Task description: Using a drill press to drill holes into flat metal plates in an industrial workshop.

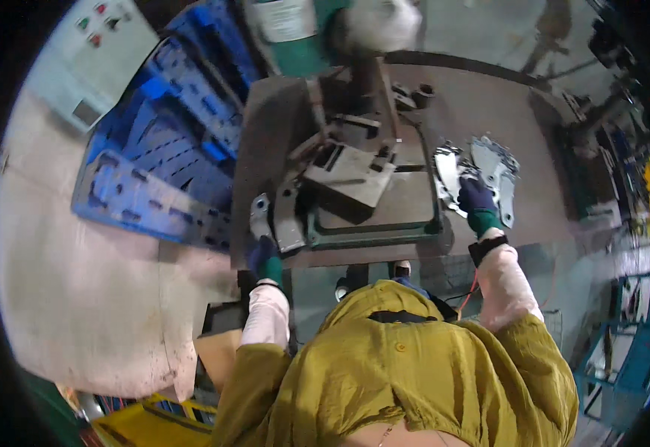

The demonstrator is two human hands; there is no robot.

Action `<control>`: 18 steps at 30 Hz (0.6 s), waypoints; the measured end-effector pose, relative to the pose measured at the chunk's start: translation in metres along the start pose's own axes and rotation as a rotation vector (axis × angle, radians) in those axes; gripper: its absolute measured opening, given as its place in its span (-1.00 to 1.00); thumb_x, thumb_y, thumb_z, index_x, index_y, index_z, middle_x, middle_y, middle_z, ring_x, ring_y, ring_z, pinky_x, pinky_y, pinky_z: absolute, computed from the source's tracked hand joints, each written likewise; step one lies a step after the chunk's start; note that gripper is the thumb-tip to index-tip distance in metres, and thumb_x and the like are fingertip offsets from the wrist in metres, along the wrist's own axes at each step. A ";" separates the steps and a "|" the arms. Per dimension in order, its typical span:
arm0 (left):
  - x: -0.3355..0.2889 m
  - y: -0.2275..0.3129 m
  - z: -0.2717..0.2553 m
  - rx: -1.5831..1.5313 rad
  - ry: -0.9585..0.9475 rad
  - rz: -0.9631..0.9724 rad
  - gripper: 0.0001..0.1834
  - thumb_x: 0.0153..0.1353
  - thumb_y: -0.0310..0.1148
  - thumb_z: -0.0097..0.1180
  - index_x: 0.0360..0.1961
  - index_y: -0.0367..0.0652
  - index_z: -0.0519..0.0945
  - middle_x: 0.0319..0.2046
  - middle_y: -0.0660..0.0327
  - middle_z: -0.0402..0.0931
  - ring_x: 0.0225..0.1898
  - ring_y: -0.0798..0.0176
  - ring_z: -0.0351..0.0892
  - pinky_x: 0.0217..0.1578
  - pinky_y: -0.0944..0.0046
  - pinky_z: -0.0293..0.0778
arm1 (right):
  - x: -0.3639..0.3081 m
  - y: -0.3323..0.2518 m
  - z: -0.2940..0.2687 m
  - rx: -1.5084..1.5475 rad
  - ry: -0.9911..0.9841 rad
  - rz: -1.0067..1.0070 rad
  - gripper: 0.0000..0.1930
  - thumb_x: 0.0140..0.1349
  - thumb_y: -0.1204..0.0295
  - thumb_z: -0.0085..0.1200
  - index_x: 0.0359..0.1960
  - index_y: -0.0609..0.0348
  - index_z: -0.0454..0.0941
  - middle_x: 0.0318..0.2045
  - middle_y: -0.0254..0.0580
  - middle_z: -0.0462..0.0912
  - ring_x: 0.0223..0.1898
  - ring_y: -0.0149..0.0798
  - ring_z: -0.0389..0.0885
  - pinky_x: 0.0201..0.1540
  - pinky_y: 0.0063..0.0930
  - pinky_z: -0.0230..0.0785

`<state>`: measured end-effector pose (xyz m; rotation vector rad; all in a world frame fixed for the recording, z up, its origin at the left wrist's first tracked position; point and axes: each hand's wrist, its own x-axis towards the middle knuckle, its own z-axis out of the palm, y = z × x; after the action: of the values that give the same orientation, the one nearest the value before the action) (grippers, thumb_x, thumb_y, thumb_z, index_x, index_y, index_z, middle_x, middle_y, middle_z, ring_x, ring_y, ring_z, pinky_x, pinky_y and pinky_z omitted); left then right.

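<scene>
My left hand (261,257), in a dark blue and green work glove, is closed on the near end of a flat metal plate (260,214) with a hole at its far end. A second, wider metal plate (288,220) lies just to its right. On the right, my right hand (476,198), gloved alike, rests on a loose group of shiny curved metal plates (495,164); its fingers are too dark and blurred to make out. Between my hands, a blocky metal press fixture (351,175) stands on a green-edged base (373,235).
The brown worktable (541,149) carries the machine, with a green machine column (295,52) behind. Small dark round parts (422,93) lie at the back. Blue plastic pallets (153,201) lean at the left by a control box (94,59). Blue shelving (630,328) stands at the right.
</scene>
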<state>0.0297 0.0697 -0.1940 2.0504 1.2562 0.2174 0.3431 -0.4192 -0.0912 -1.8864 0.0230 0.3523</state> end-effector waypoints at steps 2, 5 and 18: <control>0.003 -0.015 -0.012 0.104 -0.017 0.054 -0.38 0.39 0.01 -0.15 0.26 -0.28 0.32 0.21 -0.19 0.36 0.22 -0.22 0.36 0.22 -0.04 0.24 | -0.016 -0.001 0.015 -0.785 0.278 -0.151 -0.35 0.09 -0.04 0.22 0.01 0.28 0.46 -0.23 -0.02 0.64 -0.22 0.00 0.62 -0.14 -0.18 0.45; 0.000 -0.014 -0.019 0.034 0.000 0.111 -0.25 0.35 0.00 -0.06 0.38 -0.32 0.17 0.30 -0.14 0.28 0.29 -0.15 0.31 0.28 0.05 0.20 | -0.029 0.000 0.029 -0.951 0.222 -0.142 -0.15 0.00 -0.14 0.20 0.22 0.22 0.32 0.07 0.09 0.50 0.11 0.11 0.46 0.14 -0.07 0.31; -0.052 0.087 -0.055 -0.124 0.164 0.169 -0.40 0.25 -0.15 0.19 0.19 -0.35 0.46 0.09 0.03 0.53 0.15 0.11 0.49 0.17 0.10 0.35 | -0.002 -0.005 0.027 -1.096 0.171 0.018 0.00 0.03 0.06 0.23 0.42 0.26 -0.03 -0.05 0.02 0.60 -0.01 0.05 0.56 0.08 -0.06 0.31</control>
<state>0.0384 0.0294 -0.0867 2.0643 1.1340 0.5381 0.3361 -0.3924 -0.0939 -2.9991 -0.0497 0.2179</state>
